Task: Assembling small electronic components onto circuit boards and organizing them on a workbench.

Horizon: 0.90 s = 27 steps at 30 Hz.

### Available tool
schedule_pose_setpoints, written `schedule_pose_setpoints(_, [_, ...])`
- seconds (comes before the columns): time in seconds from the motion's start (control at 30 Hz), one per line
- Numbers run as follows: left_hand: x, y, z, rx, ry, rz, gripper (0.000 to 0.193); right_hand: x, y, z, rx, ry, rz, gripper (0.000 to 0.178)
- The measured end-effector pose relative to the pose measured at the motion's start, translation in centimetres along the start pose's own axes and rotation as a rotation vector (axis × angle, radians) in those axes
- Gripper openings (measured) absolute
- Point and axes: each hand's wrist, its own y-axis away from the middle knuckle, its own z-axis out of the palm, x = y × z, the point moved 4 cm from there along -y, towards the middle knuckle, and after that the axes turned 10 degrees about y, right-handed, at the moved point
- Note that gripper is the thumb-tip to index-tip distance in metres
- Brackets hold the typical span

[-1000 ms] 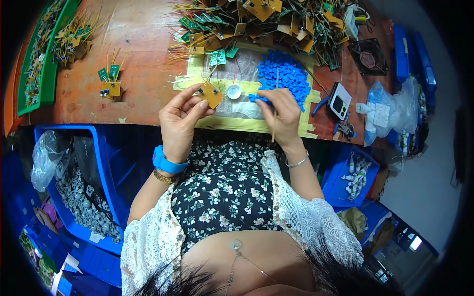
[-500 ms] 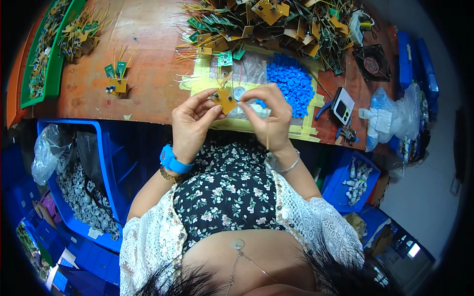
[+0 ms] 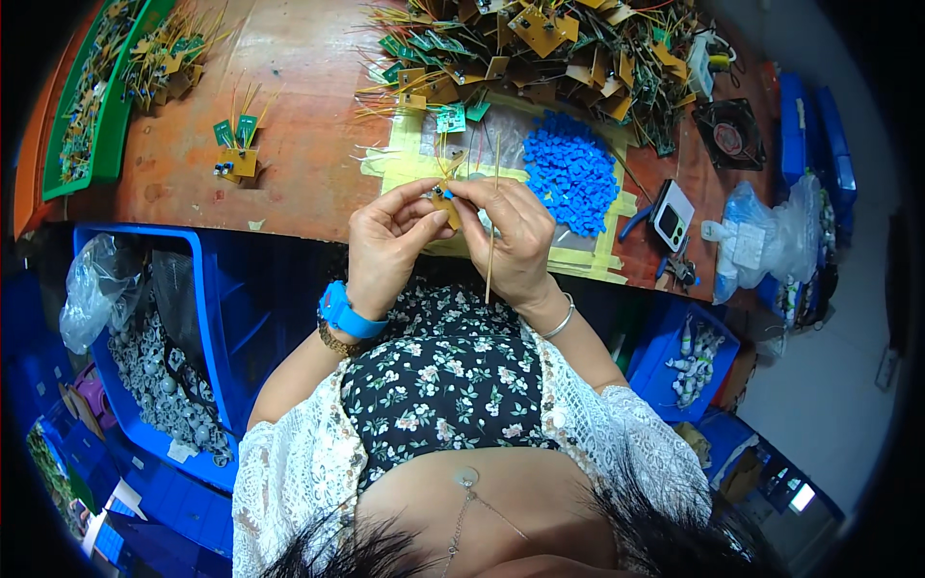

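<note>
My left hand (image 3: pixel 382 246) is closed on the edge of a small tan circuit board (image 3: pixel 447 212) with wires rising from its far side. My right hand (image 3: pixel 515 231) meets it from the right, thumb and fingertips pinched against the board. A small blue piece (image 3: pixel 448 194) shows at those fingertips, mostly covered by them. Tucked along the same hand is a thin wooden stick (image 3: pixel 489 265), pointing down toward my lap. Just right of my hands lies a heap of small blue plastic pieces (image 3: pixel 570 178) on a taped clear sheet.
A large pile of wired circuit boards (image 3: pixel 540 48) covers the table's far side. One board (image 3: pixel 236 162) stands alone at left, near a green tray (image 3: pixel 101 144). Pliers (image 3: pixel 680 270), a white device (image 3: pixel 672 214) and a fan (image 3: pixel 729 133) lie right. Blue bins (image 3: pixel 200 318) flank my lap.
My right hand has come in against the board, and a blue piece now shows there. The board has tilted to a narrower view. The stick has swung into clearer sight.
</note>
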Motion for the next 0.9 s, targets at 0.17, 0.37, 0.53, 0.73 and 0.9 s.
schedule_pose_setpoints(0.17, [0.03,0.13,0.18,-0.014,-0.022,0.001,0.034,-0.15,-0.01,-0.03,0.029,0.041,-0.053,0.024])
schedule_pose_setpoints(0.37, [0.04,0.15,0.10,-0.013,-0.029,-0.002,0.034,-0.22,-0.17,-0.06,0.035,-0.027,-0.006,0.021])
schedule_pose_setpoints(0.53, [0.00,0.25,0.22,-0.035,-0.052,0.010,0.034,-0.26,-0.09,-0.11,0.044,-0.008,0.008,0.022])
schedule_pose_setpoints(0.73, [-0.08,0.33,0.32,-0.024,-0.063,0.034,0.029,-0.54,0.05,-0.26,0.043,0.002,0.018,0.022])
schedule_pose_setpoints(0.9, [-0.04,0.16,-0.10,0.032,-0.025,0.007,0.022,-0.79,0.29,-0.14,0.004,0.001,0.032,0.022])
